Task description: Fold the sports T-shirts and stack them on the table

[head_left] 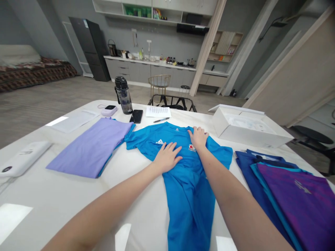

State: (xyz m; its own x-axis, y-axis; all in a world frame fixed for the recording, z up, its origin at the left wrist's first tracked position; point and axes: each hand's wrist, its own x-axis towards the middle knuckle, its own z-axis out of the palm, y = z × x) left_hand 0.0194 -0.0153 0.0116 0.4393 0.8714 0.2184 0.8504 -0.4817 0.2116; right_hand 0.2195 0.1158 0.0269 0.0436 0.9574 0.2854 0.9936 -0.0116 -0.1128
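A blue T-shirt lies front side up on the white table, its collar toward the far edge and its lower part wrinkled. My left hand rests on the chest with fingers spread, just below a white logo. Near the collar and the right shoulder, my right hand lies on the fabric, its fingers slightly bent and apart, above a red and white badge. Neither hand has anything lifted. Folded lilac and blue garments are at the left; a stack of dark blue and purple garments sits at the right.
Along the far side stand a water bottle, a phone, a printed sheet, a pen and a small lilac device. An open white box is at the back right. A white power bank lies far left.
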